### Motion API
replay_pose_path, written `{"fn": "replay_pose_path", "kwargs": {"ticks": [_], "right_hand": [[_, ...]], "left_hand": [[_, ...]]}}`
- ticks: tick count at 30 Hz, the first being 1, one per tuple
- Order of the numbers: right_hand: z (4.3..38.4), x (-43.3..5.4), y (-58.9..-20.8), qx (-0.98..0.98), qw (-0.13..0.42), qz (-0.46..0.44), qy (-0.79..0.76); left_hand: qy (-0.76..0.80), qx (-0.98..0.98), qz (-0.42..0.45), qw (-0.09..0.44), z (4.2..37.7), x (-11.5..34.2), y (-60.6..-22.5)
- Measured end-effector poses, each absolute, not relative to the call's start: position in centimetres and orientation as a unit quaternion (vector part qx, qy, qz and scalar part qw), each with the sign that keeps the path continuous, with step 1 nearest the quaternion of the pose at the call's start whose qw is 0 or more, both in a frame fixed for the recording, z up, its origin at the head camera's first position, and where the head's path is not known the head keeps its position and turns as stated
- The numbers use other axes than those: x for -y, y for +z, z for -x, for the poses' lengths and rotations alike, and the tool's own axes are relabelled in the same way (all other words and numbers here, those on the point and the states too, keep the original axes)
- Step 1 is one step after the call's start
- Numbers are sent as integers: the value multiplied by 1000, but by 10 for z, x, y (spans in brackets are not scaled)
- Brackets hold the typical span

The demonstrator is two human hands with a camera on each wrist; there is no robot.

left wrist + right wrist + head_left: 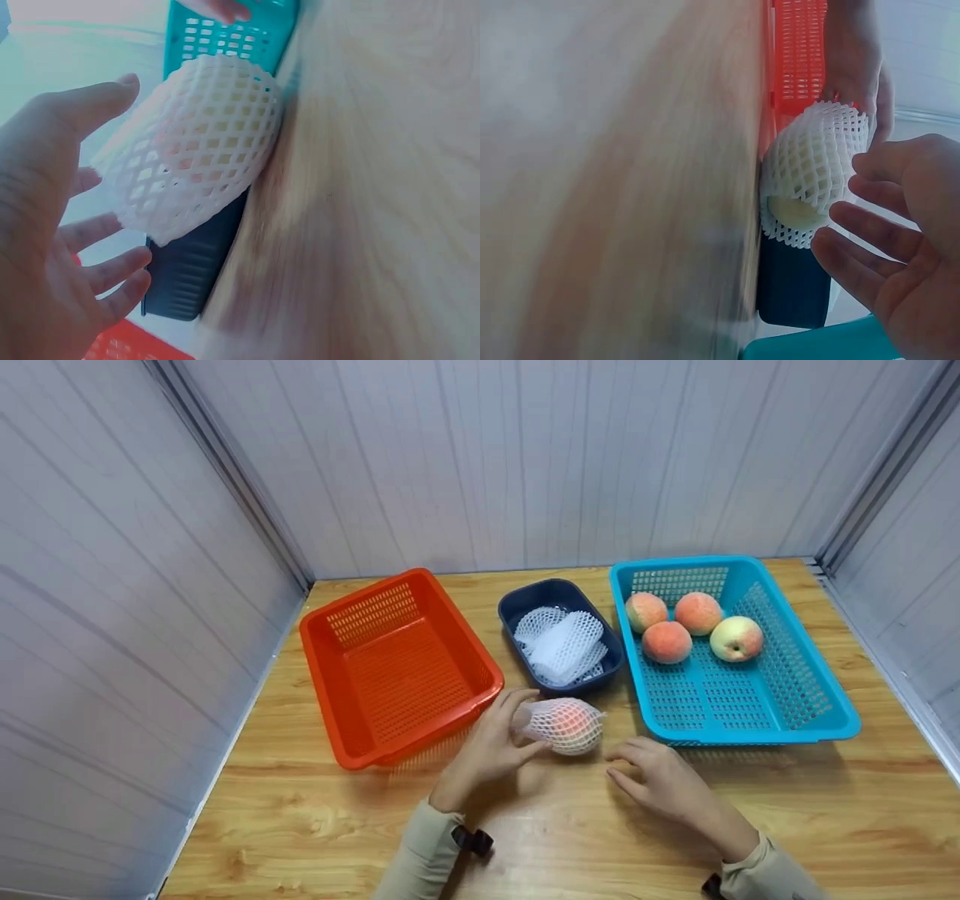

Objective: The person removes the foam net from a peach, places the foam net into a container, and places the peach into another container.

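A peach in a white foam net [574,725] lies on the wooden table, the net's loose end to the left. My left hand [491,742] is at that loose end, thumb and fingers spread on either side of it. In the left wrist view this hand [67,217] has its fingers apart, with no pinch on the net [202,142]. To the right of the peach is my right hand [660,780], fingers loosely bent and holding nothing. The right wrist view shows the net's open mouth, with pale peach skin [795,213] visible inside.
A dark blue bin [615,656] of spare white foam nets [566,649] stands just behind the wrapped peach. On the right, a blue basket [832,727] holds several bare peaches [667,643]. A red basket [397,679] stands on the left. Panel walls enclose the back and sides.
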State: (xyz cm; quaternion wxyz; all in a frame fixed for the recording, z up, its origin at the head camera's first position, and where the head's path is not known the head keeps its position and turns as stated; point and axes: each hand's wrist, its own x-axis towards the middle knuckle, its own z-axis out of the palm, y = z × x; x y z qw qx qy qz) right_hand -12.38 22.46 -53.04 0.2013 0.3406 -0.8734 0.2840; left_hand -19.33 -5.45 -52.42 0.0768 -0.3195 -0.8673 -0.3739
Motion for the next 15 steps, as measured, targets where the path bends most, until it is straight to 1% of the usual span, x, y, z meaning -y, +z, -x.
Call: {"fn": "replay_pose_path", "kwargs": {"ticks": [6, 12, 15], "right_hand": [[121, -228, -533, 872, 184, -334, 307], [119, -227, -536, 862, 169, -342, 333], [118, -227, -536, 860, 158, -340, 345]], "left_hand": [[-411, 856, 307, 60, 185, 57, -528], [-425, 847, 316, 48, 189, 50, -537], [-418, 849, 321, 51, 193, 43, -540]]}}
